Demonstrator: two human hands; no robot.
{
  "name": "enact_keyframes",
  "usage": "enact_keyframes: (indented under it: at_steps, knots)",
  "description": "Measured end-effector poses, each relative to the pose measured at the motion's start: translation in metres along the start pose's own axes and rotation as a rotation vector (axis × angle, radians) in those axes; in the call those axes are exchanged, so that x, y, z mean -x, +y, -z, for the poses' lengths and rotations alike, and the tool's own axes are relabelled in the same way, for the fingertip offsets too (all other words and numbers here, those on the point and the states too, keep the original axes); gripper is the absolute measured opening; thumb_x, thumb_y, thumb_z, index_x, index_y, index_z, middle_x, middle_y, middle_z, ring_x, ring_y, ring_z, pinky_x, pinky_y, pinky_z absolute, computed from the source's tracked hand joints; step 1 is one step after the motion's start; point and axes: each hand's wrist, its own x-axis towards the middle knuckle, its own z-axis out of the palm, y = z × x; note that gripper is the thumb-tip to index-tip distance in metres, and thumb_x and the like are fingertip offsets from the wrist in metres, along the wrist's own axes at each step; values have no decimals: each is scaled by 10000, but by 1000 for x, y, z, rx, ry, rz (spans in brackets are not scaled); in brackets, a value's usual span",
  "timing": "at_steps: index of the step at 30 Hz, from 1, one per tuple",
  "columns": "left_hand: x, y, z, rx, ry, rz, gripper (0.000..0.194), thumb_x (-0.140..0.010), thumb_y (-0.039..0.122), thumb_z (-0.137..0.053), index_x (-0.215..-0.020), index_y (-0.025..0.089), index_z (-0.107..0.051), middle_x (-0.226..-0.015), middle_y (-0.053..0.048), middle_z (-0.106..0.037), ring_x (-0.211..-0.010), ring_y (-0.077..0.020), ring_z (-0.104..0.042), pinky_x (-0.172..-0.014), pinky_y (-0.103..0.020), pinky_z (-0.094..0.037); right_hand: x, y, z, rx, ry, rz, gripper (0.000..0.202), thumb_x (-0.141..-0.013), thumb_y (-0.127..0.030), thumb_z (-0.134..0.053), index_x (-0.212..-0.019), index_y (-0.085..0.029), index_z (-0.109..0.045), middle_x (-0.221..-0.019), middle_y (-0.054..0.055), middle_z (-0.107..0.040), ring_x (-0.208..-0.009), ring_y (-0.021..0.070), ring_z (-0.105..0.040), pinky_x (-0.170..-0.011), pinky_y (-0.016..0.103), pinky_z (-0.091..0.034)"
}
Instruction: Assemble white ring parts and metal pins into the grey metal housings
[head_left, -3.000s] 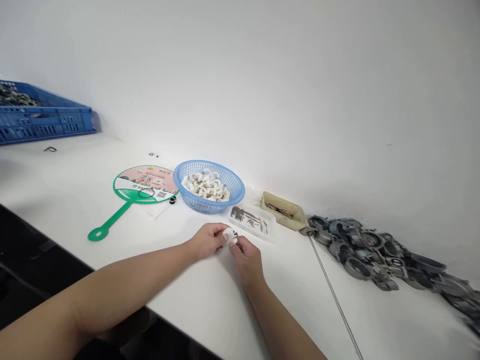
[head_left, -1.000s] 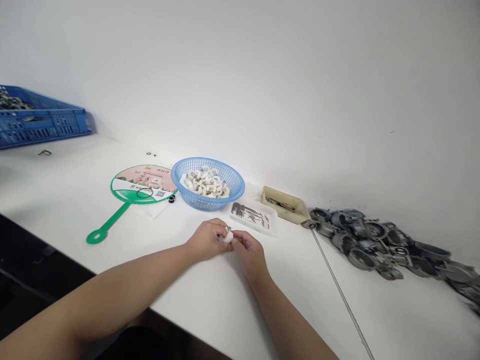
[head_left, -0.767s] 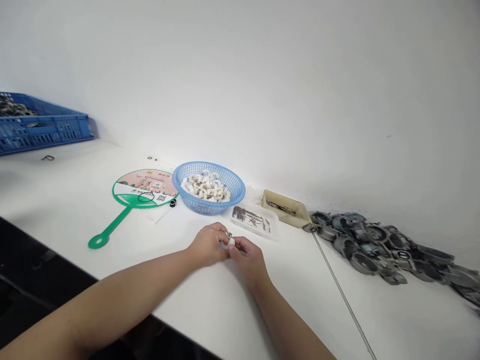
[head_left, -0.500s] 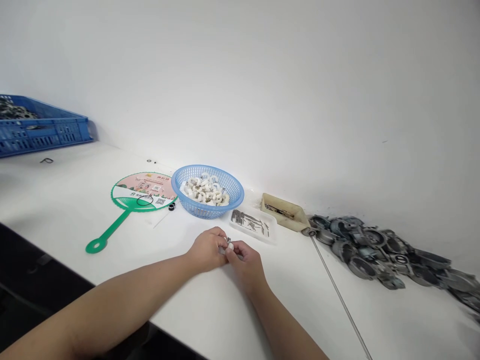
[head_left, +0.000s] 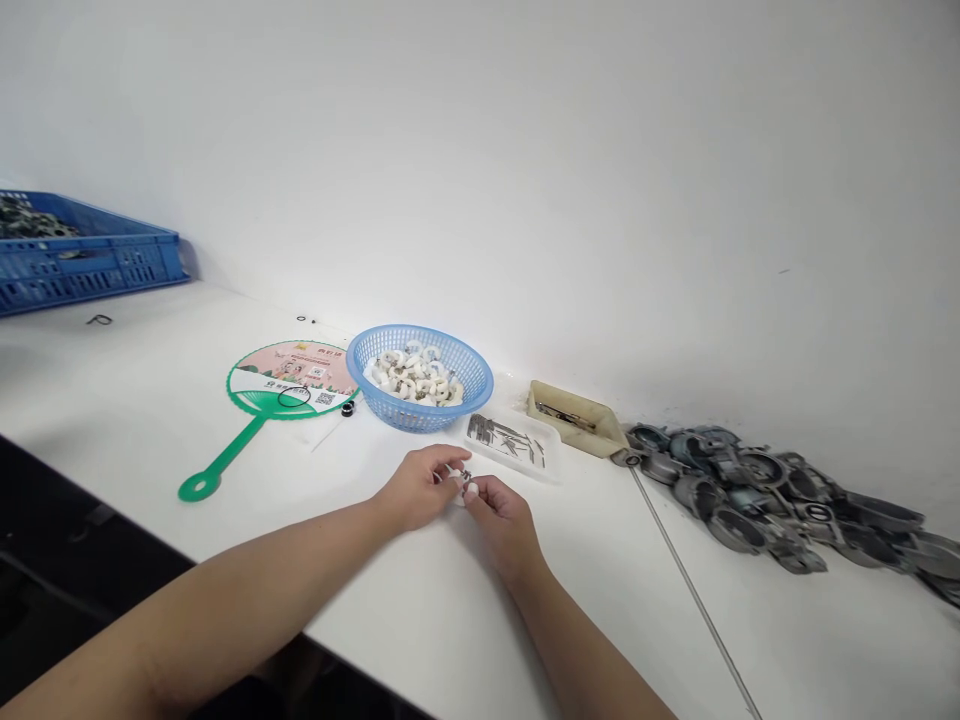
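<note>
Over the white table, my left hand (head_left: 421,488) and my right hand (head_left: 504,520) meet at the fingertips around a small white plastic part (head_left: 472,491). A bit of dark metal shows at its top, and the fingers hide most of its shape. My right thumb and fingers pinch it from the right. My left hand grips it from the other side, with the index finger lifted above it. Just beyond my hands is a clear shallow tray (head_left: 551,462) with thin dark metal pieces. Behind it to the left, a blue basket (head_left: 420,417) holds many white curved parts.
A beige box (head_left: 581,438) with thin tools stands behind the tray. Grey metal castings (head_left: 739,490) pile along the wall at right, near a thin rod (head_left: 694,590). On the left lie a green-handled fan (head_left: 232,450) and a blue crate (head_left: 97,260).
My left fingers have loosened slightly, with the index finger now raised, and more of the white part shows. The whole view has shifted a little.
</note>
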Motion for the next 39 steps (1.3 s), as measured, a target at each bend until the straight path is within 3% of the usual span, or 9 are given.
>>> enact_keyframes:
  at_steps: [4,17,29,39]
  knots:
    - [-1,2,2,-57,-18,-75,190,-737,123,-547,-860,174,-682,-870,-33,-616,-752,-132,-554,-683,-245,-428,1,-1,0,14,-9,32,278,-749,-440,-560,-692,-167,-560,-583,-33,-453,-562,109,-376,-543,229,-305]
    - [-3,-4,1,-76,-35,-29,247,-735,107,-530,-937,171,-655,-839,-17,-599,-680,-110,-516,-650,-224,-426,-1,1,0,90,-66,12,241,-765,-404,-532,-734,-172,-587,-639,-12,-532,-606,131,-451,-569,234,-348]
    - [-3,4,1,-154,-63,5,143,-739,112,-487,-788,159,-613,-780,0,-586,-718,-122,-524,-654,-221,-411,-3,2,0,223,-47,91,253,-776,-396,-487,-730,-177,-603,-669,8,-581,-635,154,-487,-574,247,-359]
    - [-3,2,1,-156,-69,2,136,-745,129,-489,-809,165,-604,-784,-4,-588,-729,-129,-522,-665,-232,-416,-5,6,-2,199,-9,110,286,-764,-437,-494,-745,-180,-617,-676,19,-603,-628,161,-493,-576,257,-362]
